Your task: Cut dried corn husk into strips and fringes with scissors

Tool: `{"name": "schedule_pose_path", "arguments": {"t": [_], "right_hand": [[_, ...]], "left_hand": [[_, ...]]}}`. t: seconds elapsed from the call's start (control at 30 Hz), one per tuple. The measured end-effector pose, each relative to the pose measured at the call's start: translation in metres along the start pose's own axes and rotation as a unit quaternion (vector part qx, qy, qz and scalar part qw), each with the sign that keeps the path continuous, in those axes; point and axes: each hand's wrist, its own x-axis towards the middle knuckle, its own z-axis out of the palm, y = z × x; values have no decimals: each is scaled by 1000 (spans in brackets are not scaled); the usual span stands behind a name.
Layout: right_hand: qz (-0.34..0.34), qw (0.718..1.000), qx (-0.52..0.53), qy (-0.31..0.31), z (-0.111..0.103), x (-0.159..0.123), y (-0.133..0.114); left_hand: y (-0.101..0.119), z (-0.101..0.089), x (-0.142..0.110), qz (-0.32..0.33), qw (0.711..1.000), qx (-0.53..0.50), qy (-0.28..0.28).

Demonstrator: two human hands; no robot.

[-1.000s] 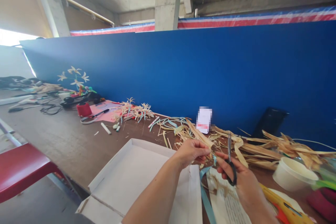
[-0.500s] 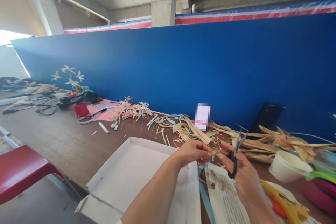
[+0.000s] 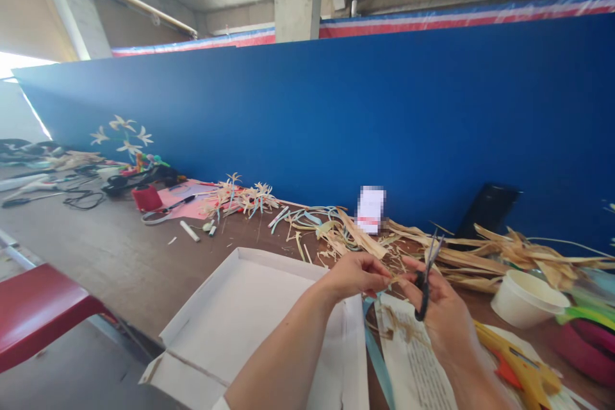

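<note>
My left hand (image 3: 355,274) pinches a small tan strip of dried leaf (image 3: 394,280) just above the table. My right hand (image 3: 435,307) holds black-handled scissors (image 3: 426,272), blades pointing up and slightly apart, and its fingertips also touch the strip. Both hands meet over a printed paper sheet (image 3: 413,365) and a light blue ribbon (image 3: 377,359). A shallow white cardboard box (image 3: 240,320) lies open under my left forearm.
Dried leaf strips (image 3: 480,256) pile along the blue board (image 3: 384,128). A white cup (image 3: 526,298), a yellow glue gun (image 3: 519,359), a black phone (image 3: 487,211), a red cup (image 3: 144,197), paper flowers (image 3: 120,134) and a red chair (image 3: 33,311) are around.
The scissors tilted right and their blades parted. Both hands stayed together on the strip; the view drifted slightly.
</note>
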Motion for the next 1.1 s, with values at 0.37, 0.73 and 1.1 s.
{"name": "schedule_pose_path", "arguments": {"t": [0.37, 0.73, 1.1], "right_hand": [[-14, 999, 31, 21, -2, 1, 3], [-21, 995, 90, -40, -1, -4, -2], [-18, 993, 106, -54, -1, -4, -2]], "left_hand": [[1, 2, -1, -116, 981, -144, -59], [2, 3, -1, -267, 896, -330, -128], [-3, 0, -4, -231, 881, -379, -165]]}}
